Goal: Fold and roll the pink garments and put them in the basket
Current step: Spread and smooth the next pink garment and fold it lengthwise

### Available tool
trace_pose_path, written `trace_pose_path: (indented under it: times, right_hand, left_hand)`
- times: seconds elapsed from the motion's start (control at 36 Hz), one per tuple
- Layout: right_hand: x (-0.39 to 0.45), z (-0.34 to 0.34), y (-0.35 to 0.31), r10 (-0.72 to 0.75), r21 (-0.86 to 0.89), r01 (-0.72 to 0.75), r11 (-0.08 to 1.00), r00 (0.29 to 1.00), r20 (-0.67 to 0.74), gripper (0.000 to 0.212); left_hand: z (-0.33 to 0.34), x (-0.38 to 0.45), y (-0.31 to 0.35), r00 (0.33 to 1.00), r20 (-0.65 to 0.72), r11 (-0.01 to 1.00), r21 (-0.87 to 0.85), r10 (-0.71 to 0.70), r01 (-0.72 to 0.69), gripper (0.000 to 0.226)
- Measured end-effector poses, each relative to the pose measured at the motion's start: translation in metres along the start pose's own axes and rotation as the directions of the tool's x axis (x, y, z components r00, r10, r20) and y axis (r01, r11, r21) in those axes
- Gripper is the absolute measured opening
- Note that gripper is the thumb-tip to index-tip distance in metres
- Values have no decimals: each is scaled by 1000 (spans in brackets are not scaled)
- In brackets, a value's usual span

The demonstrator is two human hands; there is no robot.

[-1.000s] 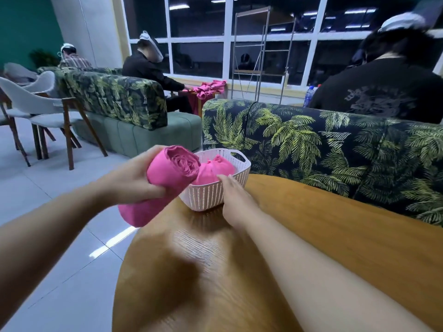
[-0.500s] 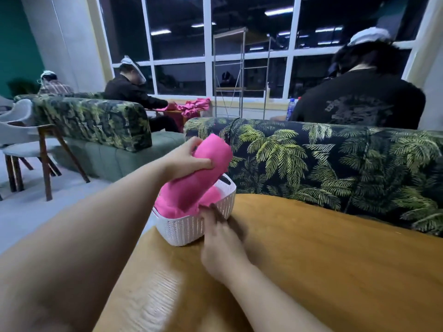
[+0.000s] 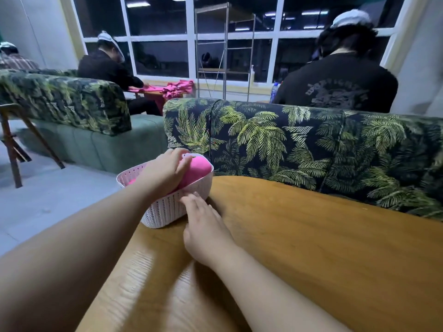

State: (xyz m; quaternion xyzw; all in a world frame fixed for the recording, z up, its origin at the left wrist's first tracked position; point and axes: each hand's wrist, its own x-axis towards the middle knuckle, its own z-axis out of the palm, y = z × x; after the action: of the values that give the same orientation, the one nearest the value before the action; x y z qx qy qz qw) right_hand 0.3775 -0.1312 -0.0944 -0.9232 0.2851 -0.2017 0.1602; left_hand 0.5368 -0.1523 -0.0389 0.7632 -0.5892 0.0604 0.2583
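pink garment roll in basket at table edge | left hand grips roll, pressing down | right hand flat, fingers touching basket wall | risk: push tips light basket off edge; roll may unfurl on release

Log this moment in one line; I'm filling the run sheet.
left hand: presses rolled pink garment into white woven plastic basket | right hand: steadies basket wall | wooden table: bears basket
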Motion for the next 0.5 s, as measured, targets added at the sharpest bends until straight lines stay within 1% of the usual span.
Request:
trace_pose_path:
  times: [0.06,0.11,0.17,0.31,0.39,0.5]
  right_hand:
    - [-10,-5,5,24,-3,-24,1000,1000,19,60]
    - [-24,-10,12,35,-16,-35,999,999,12,61]
    - [-41,-18,18,42,-21,-42,999,999,-8,60]
    - [-98,-42,40,109,-59,-114,992,990,-87,57]
    - [-136,-52,57,161,-56,-173,983,972,-173,56]
    - [-200,-70,78,258,-36,-276,961,931,-257,53]
  left_hand:
    - [1,-9,5,997,-80,999,-46,12,-16,50]
    - [4,-20,12,992,-119,997,-50,45,-51,59]
    - [7,-32,24,990,-128,991,-114,61,-76,65]
    - [18,-81,79,985,-157,946,-304,65,-111,65]
    - [37,-118,117,989,-127,926,-359,75,-116,64]
    - [71,-170,175,995,-5,899,-428,104,-96,72]
